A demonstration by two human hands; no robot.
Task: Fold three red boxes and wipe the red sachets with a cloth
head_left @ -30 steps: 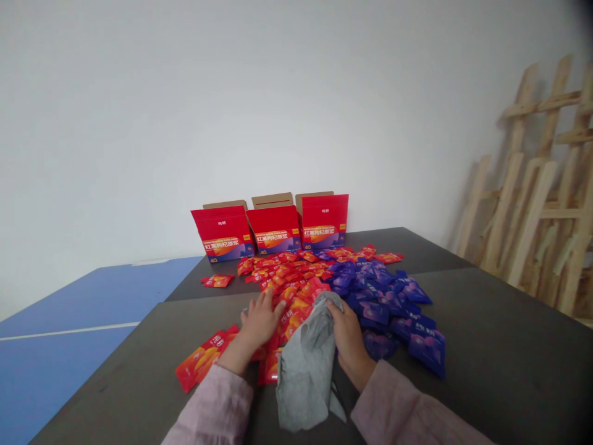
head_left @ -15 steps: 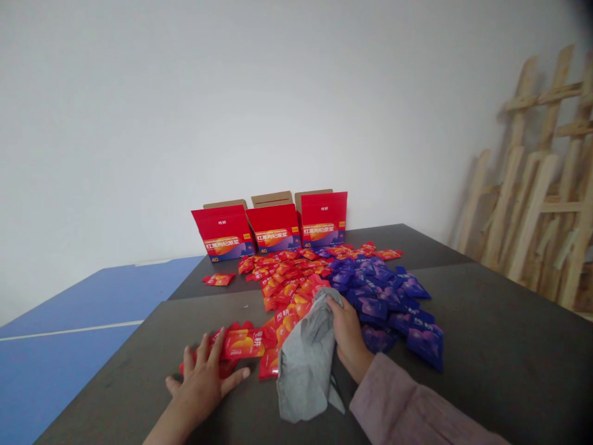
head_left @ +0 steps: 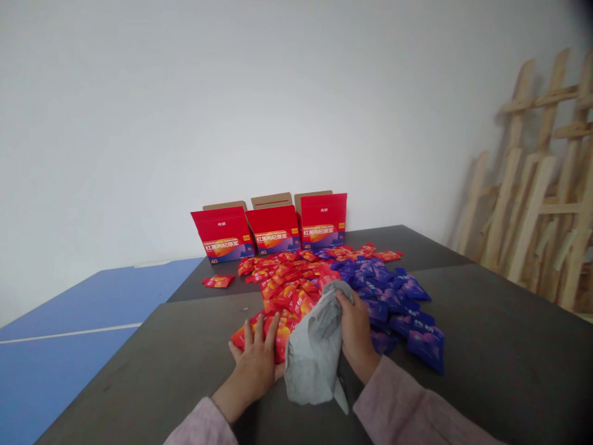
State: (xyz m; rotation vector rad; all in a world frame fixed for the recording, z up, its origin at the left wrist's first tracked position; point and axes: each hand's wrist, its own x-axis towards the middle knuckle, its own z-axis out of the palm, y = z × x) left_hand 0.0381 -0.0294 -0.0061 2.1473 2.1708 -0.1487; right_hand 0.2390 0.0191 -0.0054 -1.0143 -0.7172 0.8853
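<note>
Over red sachets (head_left: 290,290), left hand (head_left: 252,358) splays, right hand (head_left: 356,334) apparently clutches cloth (head_left: 312,352).

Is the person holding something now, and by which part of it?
The right hand grips a grey cloth by its bunched top end; the left hand lies on red sachets, apparently holding nothing.

Shot from my head, above and behind my left hand (head_left: 252,364) and right hand (head_left: 356,334), looking forward and down: my grip sits close at the frame's bottom, with the dark table (head_left: 467,334) stretching beyond it to red cartons (head_left: 273,228) and a white wall (head_left: 139,123).
</note>
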